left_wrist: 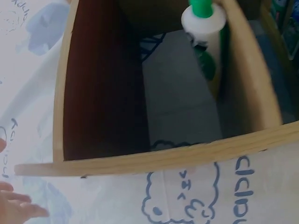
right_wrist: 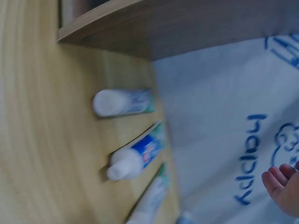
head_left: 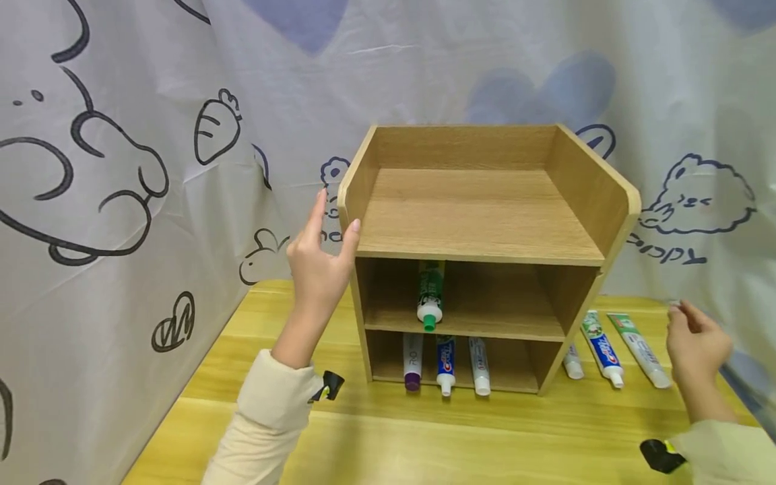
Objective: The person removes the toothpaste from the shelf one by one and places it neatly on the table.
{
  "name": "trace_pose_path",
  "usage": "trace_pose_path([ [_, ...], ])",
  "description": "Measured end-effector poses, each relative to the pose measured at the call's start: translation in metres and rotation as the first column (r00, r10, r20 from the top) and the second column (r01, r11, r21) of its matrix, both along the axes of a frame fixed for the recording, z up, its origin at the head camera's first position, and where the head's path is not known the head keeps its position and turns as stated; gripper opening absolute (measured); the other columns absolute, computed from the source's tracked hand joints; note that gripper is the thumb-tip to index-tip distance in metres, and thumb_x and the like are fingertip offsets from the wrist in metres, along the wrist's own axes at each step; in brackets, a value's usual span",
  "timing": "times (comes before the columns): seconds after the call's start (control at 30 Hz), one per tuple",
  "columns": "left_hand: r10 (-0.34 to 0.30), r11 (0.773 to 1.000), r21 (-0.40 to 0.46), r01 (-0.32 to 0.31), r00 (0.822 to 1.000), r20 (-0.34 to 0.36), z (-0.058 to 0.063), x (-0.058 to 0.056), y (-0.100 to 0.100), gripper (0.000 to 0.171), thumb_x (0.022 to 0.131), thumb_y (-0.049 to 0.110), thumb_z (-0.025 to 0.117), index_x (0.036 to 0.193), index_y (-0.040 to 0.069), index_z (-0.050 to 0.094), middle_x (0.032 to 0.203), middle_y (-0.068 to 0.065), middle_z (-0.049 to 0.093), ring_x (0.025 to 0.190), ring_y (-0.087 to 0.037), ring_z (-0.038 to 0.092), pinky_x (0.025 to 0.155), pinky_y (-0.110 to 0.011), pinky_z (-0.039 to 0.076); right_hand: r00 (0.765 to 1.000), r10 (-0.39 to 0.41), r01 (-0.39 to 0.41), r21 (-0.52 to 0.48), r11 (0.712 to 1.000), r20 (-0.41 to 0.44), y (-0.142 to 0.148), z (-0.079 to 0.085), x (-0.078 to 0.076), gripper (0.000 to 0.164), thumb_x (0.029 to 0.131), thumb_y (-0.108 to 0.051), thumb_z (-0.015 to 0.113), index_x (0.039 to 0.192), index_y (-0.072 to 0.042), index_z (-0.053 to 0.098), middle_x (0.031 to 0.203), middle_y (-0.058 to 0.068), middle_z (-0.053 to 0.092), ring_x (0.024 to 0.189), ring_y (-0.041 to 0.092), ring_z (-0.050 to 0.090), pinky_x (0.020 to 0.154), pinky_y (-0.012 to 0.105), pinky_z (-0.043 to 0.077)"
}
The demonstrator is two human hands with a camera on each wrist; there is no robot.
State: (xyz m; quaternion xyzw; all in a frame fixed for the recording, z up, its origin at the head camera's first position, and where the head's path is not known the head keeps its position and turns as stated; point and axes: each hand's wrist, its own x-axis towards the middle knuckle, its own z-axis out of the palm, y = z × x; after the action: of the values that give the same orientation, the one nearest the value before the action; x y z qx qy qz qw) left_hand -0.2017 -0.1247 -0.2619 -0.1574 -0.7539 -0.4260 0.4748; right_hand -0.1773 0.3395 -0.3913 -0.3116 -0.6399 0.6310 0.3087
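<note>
My left hand (head_left: 321, 263) is raised at the left side of a wooden shelf unit (head_left: 485, 252), thumb and fingers spread and holding nothing. Its fingers (left_wrist: 18, 205) enter the left wrist view at the lower left. To the right of the unit, my right hand (head_left: 697, 340) hovers with loosely bent fingers (right_wrist: 275, 184), and no object shows in its grasp. Beside it on the table lie a green-and-white toothpaste tube (head_left: 639, 350), a blue-and-green toothpaste tube (head_left: 602, 347) and a white-capped tube (head_left: 573, 364) partly hidden by the unit.
A green-capped toothpaste tube (head_left: 431, 296) lies in the middle compartment. The bottom one holds a purple-capped tube (head_left: 413, 357), a blue toothpaste tube (head_left: 445, 360) and a white tube (head_left: 479, 364). A printed cloth (head_left: 412, 74) hangs behind the wooden table (head_left: 485, 444).
</note>
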Motion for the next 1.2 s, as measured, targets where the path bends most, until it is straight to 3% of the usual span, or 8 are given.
trace_pose_path([
  [0.13, 0.002, 0.997, 0.075, 0.001, 0.999, -0.045, -0.014, 0.009, 0.008, 0.050, 0.083, 0.015, 0.064, 0.125, -0.009, 0.053, 0.133, -0.023, 0.048, 0.127, -0.032, 0.045, 0.107, -0.041, 0.037, 0.994, 0.003, -0.020, -0.155, 0.988, -0.108, -0.008, 0.021, -0.004, 0.040, 0.085, -0.009, 0.059, 0.125, -0.006, 0.057, 0.068, -0.023, 0.059, 0.060, -0.010, 0.057, 0.056, 0.000, 0.045],
  [0.2, 0.002, 0.994, 0.113, 0.006, 0.998, -0.071, -0.021, 0.013, 0.012, 0.048, 0.082, 0.014, 0.063, 0.123, -0.009, 0.054, 0.134, -0.023, 0.047, 0.128, -0.031, 0.044, 0.107, -0.042, 0.037, 0.992, 0.007, -0.029, -0.172, 0.985, -0.126, -0.013, 0.029, -0.005, 0.040, 0.085, -0.008, 0.060, 0.125, -0.007, 0.057, 0.072, -0.022, 0.061, 0.064, -0.009, 0.058, 0.058, 0.001, 0.045],
  [0.43, -0.006, 0.990, 0.140, 0.033, 0.982, -0.186, -0.047, 0.026, 0.023, 0.046, 0.078, 0.006, 0.064, 0.121, -0.011, 0.056, 0.131, -0.026, 0.050, 0.122, -0.032, 0.051, 0.103, -0.033, 0.042, 0.990, 0.060, -0.073, -0.103, 0.992, -0.129, -0.027, 0.056, -0.007, 0.041, 0.090, -0.013, 0.056, 0.130, -0.006, 0.053, 0.094, -0.016, 0.065, 0.061, -0.010, 0.057, 0.059, 0.001, 0.046],
  [0.6, -0.015, 0.989, 0.141, 0.052, 0.967, -0.255, -0.070, 0.035, 0.028, 0.046, 0.078, 0.003, 0.064, 0.121, -0.010, 0.056, 0.127, -0.027, 0.053, 0.120, -0.026, 0.053, 0.101, -0.025, 0.043, 0.975, 0.108, -0.126, -0.079, 0.989, -0.196, -0.036, 0.076, -0.006, 0.041, 0.091, -0.013, 0.055, 0.131, -0.007, 0.051, 0.112, -0.008, 0.065, 0.064, -0.008, 0.060, 0.061, 0.003, 0.047],
  [0.8, -0.030, 0.989, 0.127, 0.075, 0.944, -0.329, -0.103, 0.043, 0.041, 0.046, 0.087, 0.019, 0.062, 0.120, -0.011, 0.055, 0.126, -0.025, 0.055, 0.121, -0.019, 0.052, 0.098, -0.025, 0.045, 0.962, 0.168, -0.171, 0.007, 0.985, -0.217, -0.046, 0.099, -0.006, 0.041, 0.093, -0.018, 0.054, 0.133, -0.010, 0.051, 0.103, -0.009, 0.066, 0.084, -0.003, 0.060, 0.066, 0.002, 0.047],
  [0.93, -0.068, 0.990, 0.097, 0.102, 0.950, -0.303, -0.121, 0.045, 0.050, 0.048, 0.090, 0.026, 0.059, 0.118, -0.013, 0.056, 0.124, -0.026, 0.055, 0.117, -0.024, 0.055, 0.095, -0.024, 0.045, 0.970, 0.193, -0.185, 0.063, 0.981, -0.149, -0.051, 0.115, -0.005, 0.043, 0.093, -0.026, 0.053, 0.135, -0.017, 0.048, 0.123, -0.007, 0.061, 0.099, 0.000, 0.058, 0.071, 0.000, 0.045],
  [1.1, -0.143, 0.986, 0.060, 0.154, 0.977, -0.160, -0.136, 0.046, 0.060, 0.050, 0.089, 0.028, 0.060, 0.120, -0.011, 0.055, 0.126, -0.027, 0.054, 0.112, -0.036, 0.056, 0.097, -0.021, 0.043, 0.939, 0.232, -0.236, 0.014, 0.972, -0.253, -0.058, 0.136, -0.004, 0.043, 0.093, -0.023, 0.055, 0.134, -0.015, 0.049, 0.122, -0.006, 0.062, 0.098, 0.001, 0.059, 0.071, 0.002, 0.047],
  [1.2, -0.144, 0.989, 0.035, 0.146, 0.987, -0.070, -0.144, 0.044, 0.067, 0.050, 0.087, 0.026, 0.064, 0.121, -0.009, 0.055, 0.126, -0.027, 0.054, 0.111, -0.038, 0.056, 0.095, -0.027, 0.047, 0.926, 0.263, -0.258, 0.054, 0.965, -0.270, -0.065, 0.145, -0.004, 0.043, 0.093, -0.023, 0.054, 0.135, -0.014, 0.048, 0.125, -0.004, 0.060, 0.099, 0.003, 0.058, 0.071, 0.003, 0.047],
])
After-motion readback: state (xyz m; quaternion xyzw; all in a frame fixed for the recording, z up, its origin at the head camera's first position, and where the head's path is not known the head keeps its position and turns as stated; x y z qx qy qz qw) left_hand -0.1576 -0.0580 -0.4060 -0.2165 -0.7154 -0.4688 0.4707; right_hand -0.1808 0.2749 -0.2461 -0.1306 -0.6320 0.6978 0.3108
